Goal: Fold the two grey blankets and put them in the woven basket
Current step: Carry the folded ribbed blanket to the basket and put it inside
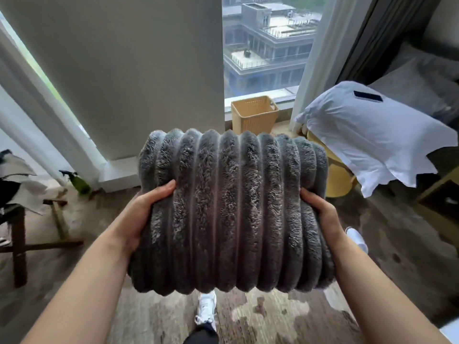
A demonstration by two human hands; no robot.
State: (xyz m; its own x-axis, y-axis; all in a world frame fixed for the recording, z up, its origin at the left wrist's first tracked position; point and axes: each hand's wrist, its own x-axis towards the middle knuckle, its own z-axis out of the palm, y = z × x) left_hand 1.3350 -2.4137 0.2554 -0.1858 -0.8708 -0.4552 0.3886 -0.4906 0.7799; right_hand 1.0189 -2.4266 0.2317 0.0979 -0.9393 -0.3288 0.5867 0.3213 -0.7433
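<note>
Blanket (231,212), folded into a thick bundle, hung in the air well short of the basket (254,114) by the window, and I judged it could sag open or slip, clamped only at its sides, left hand (146,214) and right hand (320,214) each curled round an edge, arms outstretched.

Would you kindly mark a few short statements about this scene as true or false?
1. The left hand and right hand both grip the folded grey ribbed plush blanket. True.
2. The tan woven basket already holds a blanket. False: no blanket shows in it.
3. The basket stands by the window. True.
4. The dark phone lies on the floor. False: it lies on the white pillow.
</note>
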